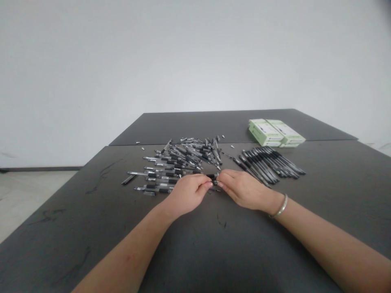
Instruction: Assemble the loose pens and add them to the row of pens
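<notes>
My left hand [191,192] is closed in a pinch at the front of the pen pile. My right hand [244,189] is closed too, its fingertips meeting the left ones. Between them shows a short bit of a dark pen [214,182], which both hands grip; the fingers hide most of it. Behind and left of the hands lies a loose pile of clear-barrelled pens with black grips [189,152]. Several pens [161,179] lie in rough rows beside my left hand. To the right, a neater group of pens [269,162] lies side by side.
Green-and-white boxes [276,132] are stacked at the back right of the dark table [183,252]. Small silvery pen tips [232,146] are scattered around the pile. A dark pen cap or piece [128,179] lies at the left. A pale wall [195,57] stands behind.
</notes>
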Demonstrator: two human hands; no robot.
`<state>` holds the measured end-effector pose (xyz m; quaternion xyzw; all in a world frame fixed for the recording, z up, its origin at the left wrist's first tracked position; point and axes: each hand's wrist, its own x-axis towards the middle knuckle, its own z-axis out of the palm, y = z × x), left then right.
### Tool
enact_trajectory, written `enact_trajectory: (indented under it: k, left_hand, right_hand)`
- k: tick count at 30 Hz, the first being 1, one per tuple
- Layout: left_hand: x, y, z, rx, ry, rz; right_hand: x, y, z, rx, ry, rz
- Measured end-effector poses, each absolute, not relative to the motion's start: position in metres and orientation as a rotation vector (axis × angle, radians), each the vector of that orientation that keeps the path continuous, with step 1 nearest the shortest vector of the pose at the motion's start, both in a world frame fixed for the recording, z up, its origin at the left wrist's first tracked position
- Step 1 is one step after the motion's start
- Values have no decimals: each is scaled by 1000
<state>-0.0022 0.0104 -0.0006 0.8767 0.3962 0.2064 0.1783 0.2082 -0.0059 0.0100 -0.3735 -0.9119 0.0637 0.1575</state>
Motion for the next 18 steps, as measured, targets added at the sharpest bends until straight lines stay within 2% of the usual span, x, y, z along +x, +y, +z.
enact_trajectory:
  k: [7,11,13,15,18]
  left_hand:
    - [-1,5,-2,2549,1150,679]
    - [0,2,0,2677,1186,667]
    - [0,2,2,2710,1192,667]
    - [0,2,3,2692,1191,657]
    - [-1,5,5,2601,1174,617]
  right_hand:
    - [197,-8,9,-1234,-2278,729]
    - [190,-6,2,-1267,-1731,1482]
    - [188,-5,-1,-1219,-1472,1748]
    - [188,-5,0,-1231,-1457,1755]
    - [194,-6,5,-1276,-1916,1264]
